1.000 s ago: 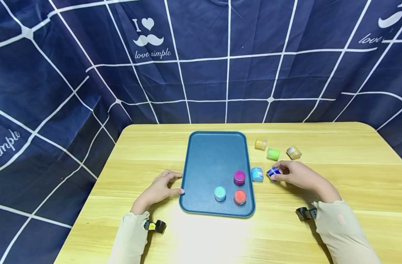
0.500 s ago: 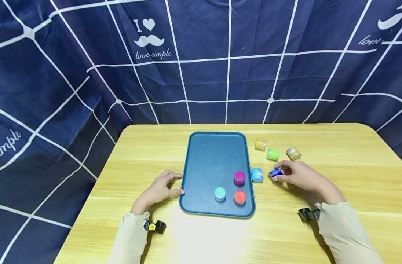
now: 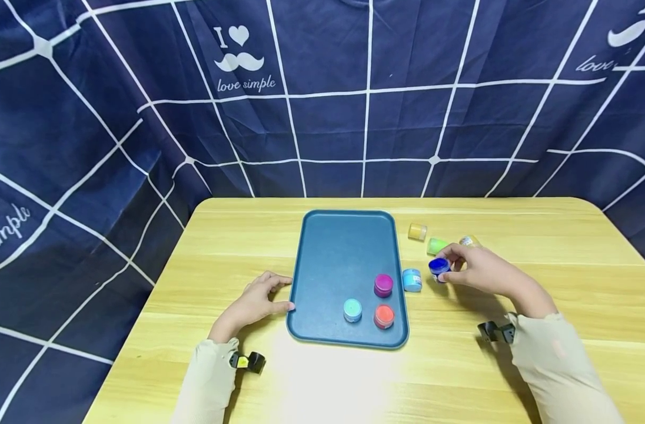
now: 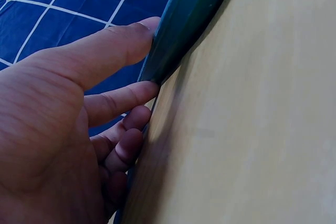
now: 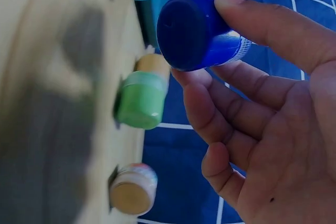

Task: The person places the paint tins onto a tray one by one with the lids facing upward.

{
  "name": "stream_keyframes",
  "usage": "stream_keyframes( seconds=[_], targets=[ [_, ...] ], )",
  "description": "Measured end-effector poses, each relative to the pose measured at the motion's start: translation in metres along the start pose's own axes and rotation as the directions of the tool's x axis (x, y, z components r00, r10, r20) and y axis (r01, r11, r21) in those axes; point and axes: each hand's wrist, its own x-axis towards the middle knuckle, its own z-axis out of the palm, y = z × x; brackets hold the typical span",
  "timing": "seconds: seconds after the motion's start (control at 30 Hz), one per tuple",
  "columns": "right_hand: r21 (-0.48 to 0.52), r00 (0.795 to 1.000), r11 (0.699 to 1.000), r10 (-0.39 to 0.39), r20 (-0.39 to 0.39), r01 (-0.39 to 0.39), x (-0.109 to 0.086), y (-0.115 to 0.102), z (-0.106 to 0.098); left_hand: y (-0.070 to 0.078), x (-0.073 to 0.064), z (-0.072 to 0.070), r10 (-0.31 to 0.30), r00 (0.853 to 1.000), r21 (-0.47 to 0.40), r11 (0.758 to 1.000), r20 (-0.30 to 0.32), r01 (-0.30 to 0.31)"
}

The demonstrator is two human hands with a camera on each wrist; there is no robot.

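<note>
Touching the left edge of the tray (image 3: 333, 241), your left hand (image 3: 253, 303) has loose fingers and holds no jar. On the tray, going right, you have the mint jar (image 3: 352, 310), then the purple jar (image 3: 383, 285) and the red jar (image 3: 383, 317). Just past the tray's right edge is the light blue jar (image 3: 412, 280). Next come the yellow jar (image 3: 416, 232) and the green jar (image 3: 436, 246), farther back. The blue jar (image 3: 439, 268) is right of the tray, with the light blue jar between them. Your right hand (image 3: 476, 268) pinches it with thumb and fingertips. It looks lifted off the table (image 3: 195, 247), its long way nearly up and down. Your left hand is well apart from it. Behind your right hand, the tan jar (image 3: 469, 240) is partly hidden.
</note>
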Motion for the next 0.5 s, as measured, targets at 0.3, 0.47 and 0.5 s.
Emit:
stream_keyframes(
  seconds=[0.3, 0.47, 0.5],
  targets=[
    [-0.005, 0.998, 0.998, -0.065, -0.025, 0.065, 0.013, -0.022, -0.008, 0.001, -0.001, -0.002, 0.001, 1.000, -0.001, 1.000, 0.000, -0.001],
    [0.009, 0.998, 0.998, -0.069, -0.017, 0.069, 0.020, -0.033, -0.009, 0.002, -0.001, -0.001, 0.002, 1.000, 0.013, 1.000, 0.001, -0.002],
    [0.005, 0.998, 0.998, -0.065, -0.016, 0.065, 0.021, -0.035, -0.009, 0.002, -0.001, -0.001, 0.003, 1.000, 0.014, 1.000, 0.002, -0.003]
  ],
)
